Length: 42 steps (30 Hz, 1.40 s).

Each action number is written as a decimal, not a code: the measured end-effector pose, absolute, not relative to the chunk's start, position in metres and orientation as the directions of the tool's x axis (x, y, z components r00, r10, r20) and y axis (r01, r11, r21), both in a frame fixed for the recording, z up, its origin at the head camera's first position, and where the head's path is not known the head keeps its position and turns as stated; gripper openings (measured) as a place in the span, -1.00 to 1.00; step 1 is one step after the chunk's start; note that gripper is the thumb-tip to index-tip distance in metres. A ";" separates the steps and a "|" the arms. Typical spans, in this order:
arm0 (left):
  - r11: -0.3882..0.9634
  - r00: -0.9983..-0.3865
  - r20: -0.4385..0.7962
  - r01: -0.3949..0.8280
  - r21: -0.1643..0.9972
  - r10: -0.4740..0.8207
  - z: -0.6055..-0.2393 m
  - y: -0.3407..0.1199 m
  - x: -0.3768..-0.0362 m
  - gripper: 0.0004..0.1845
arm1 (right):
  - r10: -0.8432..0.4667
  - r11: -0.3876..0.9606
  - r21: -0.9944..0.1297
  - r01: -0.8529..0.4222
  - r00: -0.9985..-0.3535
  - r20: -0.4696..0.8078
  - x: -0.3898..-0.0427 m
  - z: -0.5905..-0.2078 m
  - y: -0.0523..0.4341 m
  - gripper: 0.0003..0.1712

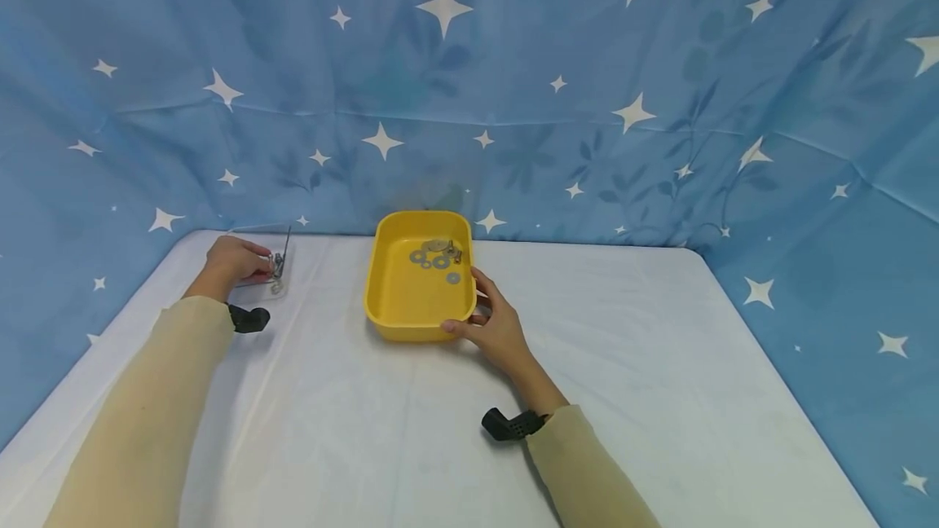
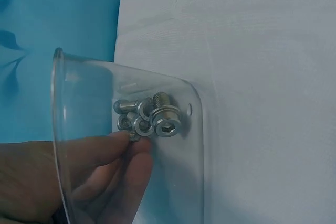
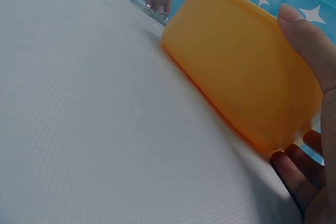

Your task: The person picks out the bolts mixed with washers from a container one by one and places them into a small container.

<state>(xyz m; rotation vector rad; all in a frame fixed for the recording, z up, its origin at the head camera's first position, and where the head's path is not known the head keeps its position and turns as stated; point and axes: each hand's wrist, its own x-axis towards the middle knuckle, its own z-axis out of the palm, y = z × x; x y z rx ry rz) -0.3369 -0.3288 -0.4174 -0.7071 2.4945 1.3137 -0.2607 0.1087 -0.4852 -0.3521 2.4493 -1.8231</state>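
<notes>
My left hand [image 1: 233, 259] reaches inside a clear plastic box [image 2: 200, 177] on the left of the table. Its thumb and fingertips pinch a small bolt [image 2: 134, 137], mostly hidden by the fingers. Several silvery socket-head bolts lie right beside the fingertips, among them a larger bolt [image 2: 167, 121] with a washer on it. At mid-table, my right hand [image 1: 502, 332] grips the near right corner of a yellow tray [image 1: 396, 300], thumb on the near side and fingers along the right wall. Flat grey washers [image 1: 438, 246] and a few small bolts [image 1: 458, 257] lie in the tray's far right part.
A white cloth [image 1: 330, 430] covers the table. Behind its far edge hangs a blue curtain [image 1: 513, 47] with white stars. The yellow tray stands close to that curtain, right of the clear box.
</notes>
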 end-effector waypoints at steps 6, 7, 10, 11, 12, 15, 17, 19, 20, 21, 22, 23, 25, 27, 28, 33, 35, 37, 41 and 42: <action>0.522 -0.861 -0.394 -0.509 0.685 -0.323 -0.415 -0.329 -0.339 -0.52 | -0.199 0.274 -0.952 -0.140 -0.976 0.087 -0.257 -0.485 0.108 0.16; 0.541 -0.865 -0.382 -0.502 0.674 -0.326 -0.414 -0.328 -0.338 -0.53 | -0.195 0.275 -0.951 -0.140 -0.977 0.087 -0.257 -0.485 0.108 0.16; 0.601 -0.885 -0.337 -0.466 0.649 -0.322 -0.406 -0.321 -0.335 -0.56 | -0.191 0.277 -0.950 -0.142 -0.977 0.091 -0.257 -0.485 0.107 0.16; 0.619 -0.895 -0.321 -0.447 0.646 -0.311 -0.402 -0.318 -0.334 -0.56 | -0.191 0.278 -0.950 -0.142 -0.977 0.090 -0.257 -0.485 0.107 0.16; 0.631 -0.905 -0.310 -0.425 0.649 -0.291 -0.398 -0.314 -0.333 -0.54 | -0.192 0.276 -0.950 -0.144 -0.977 0.092 -0.258 -0.485 0.107 0.16; 0.640 -0.931 -0.299 -0.363 0.678 -0.210 -0.381 -0.300 -0.331 -0.47 | -0.196 0.274 -0.950 -0.147 -0.976 0.095 -0.258 -0.485 0.107 0.16; 0.641 -0.943 -0.295 -0.322 0.697 -0.153 -0.369 -0.289 -0.330 -0.43 | -0.194 0.274 -0.951 -0.145 -0.977 0.093 -0.259 -0.485 0.107 0.15; 0.637 -0.951 -0.285 -0.295 0.712 -0.122 -0.359 -0.278 -0.328 -0.41 | -0.195 0.275 -0.951 -0.140 -0.977 0.088 -0.259 -0.485 0.107 0.15; 0.643 -0.954 -0.276 -0.284 0.711 -0.117 -0.356 -0.273 -0.328 -0.42 | -0.193 0.277 -0.952 -0.133 -0.978 0.080 -0.259 -0.485 0.107 0.15; 0.638 -0.957 -0.268 -0.273 0.719 -0.108 -0.352 -0.268 -0.327 -0.42 | -0.196 0.276 -0.953 -0.127 -0.978 0.074 -0.259 -0.485 0.107 0.15; 0.629 -0.962 -0.255 -0.260 0.733 -0.099 -0.350 -0.263 -0.327 -0.43 | -0.198 0.276 -0.954 -0.120 -0.978 0.065 -0.259 -0.485 0.107 0.15; 0.622 -0.964 -0.250 -0.251 0.741 -0.092 -0.347 -0.259 -0.327 -0.43 | -0.200 0.276 -0.955 -0.113 -0.978 0.058 -0.260 -0.486 0.106 0.16; 0.614 -0.967 -0.244 -0.238 0.752 -0.076 -0.344 -0.250 -0.328 -0.44 | -0.204 0.276 -0.956 -0.101 -0.978 0.045 -0.260 -0.486 0.106 0.17; 0.606 -0.967 -0.248 -0.226 0.762 -0.049 -0.342 -0.241 -0.329 -0.43 | -0.208 0.275 -0.957 -0.095 -0.977 0.037 -0.261 -0.486 0.106 0.18; 0.605 -0.967 -0.252 -0.224 0.764 -0.039 -0.341 -0.236 -0.330 -0.43 | -0.209 0.276 -0.957 -0.092 -0.977 0.034 -0.261 -0.486 0.105 0.19; 0.552 -0.960 -0.279 -0.217 0.805 0.030 -0.339 -0.211 -0.333 -0.43 | -0.201 0.283 -0.955 -0.087 -0.979 0.029 -0.261 -0.484 0.105 0.17; 0.517 -0.956 -0.289 -0.218 0.828 0.059 -0.340 -0.202 -0.335 -0.42 | -0.194 0.281 -0.955 -0.092 -0.980 0.037 -0.260 -0.484 0.105 0.15; 0.487 -0.951 -0.298 -0.222 0.845 0.082 -0.341 -0.192 -0.338 -0.44 | -0.189 0.278 -0.955 -0.101 -0.981 0.049 -0.259 -0.484 0.105 0.14; 0.447 -0.943 -0.321 -0.249 0.859 0.090 -0.347 -0.172 -0.346 -0.49 | -0.182 0.280 -0.953 -0.115 -0.981 0.064 -0.258 -0.484 0.105 0.14; 0.439 -0.941 -0.325 -0.255 0.862 0.092 -0.349 -0.166 -0.348 -0.50 | -0.181 0.281 -0.953 -0.115 -0.981 0.065 -0.258 -0.484 0.104 0.14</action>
